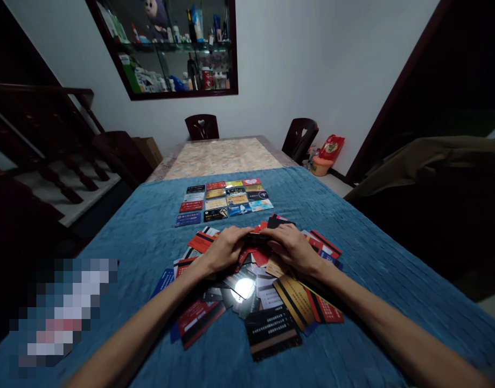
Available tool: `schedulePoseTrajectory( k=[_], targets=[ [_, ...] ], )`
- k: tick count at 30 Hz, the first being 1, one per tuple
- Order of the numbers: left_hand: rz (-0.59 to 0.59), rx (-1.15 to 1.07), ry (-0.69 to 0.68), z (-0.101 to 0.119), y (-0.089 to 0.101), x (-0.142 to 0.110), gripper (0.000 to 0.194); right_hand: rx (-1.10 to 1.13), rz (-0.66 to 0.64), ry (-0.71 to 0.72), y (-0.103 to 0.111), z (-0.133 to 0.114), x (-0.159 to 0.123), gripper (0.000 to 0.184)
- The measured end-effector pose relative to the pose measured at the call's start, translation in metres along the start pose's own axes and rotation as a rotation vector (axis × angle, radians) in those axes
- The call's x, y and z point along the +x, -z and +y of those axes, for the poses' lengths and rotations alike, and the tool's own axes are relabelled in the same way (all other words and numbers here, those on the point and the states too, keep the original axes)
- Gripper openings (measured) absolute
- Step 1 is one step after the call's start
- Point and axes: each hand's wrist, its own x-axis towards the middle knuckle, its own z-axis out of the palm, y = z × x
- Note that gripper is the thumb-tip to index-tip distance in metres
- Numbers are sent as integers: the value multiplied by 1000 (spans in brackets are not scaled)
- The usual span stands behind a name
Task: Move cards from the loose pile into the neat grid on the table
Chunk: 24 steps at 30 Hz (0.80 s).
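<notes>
My left hand (228, 245) and my right hand (291, 245) meet over a loose pile of plastic cards. Between their fingertips is a dark card (254, 235), seen nearly edge-on, with a hand closed on each end. Beneath and around them the cards overlap at all angles: a black card (271, 333) with a brown stripe in front, a gold card (294, 300) beside it, a red card (199, 322) to the left. Beyond the pile, several cards lie face up in close rows, among them a blue card (188, 218) and a white card with a heart (251, 182).
A blue cloth (126, 237) covers the near part of the table; the far part shows a patterned top (231, 153). Chairs (202, 127) stand around it. A blurred-out object (69, 312) lies at the left. Dark brown fabric (425, 167) rises on the right.
</notes>
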Motion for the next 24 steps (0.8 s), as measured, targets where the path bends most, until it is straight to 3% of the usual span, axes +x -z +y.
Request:
schedulePoseTrajectory(
  k=[8,15,24],
  targets=[
    [42,22,52,1,0,1,35,-100,42,11,-4,-1,1,30],
    [84,-1,106,3,3,1,39,-209,75,20,-6,-4,2,41],
    [119,-76,134,4,3,1,39,-297,161,26,-8,-6,5,41]
  ],
)
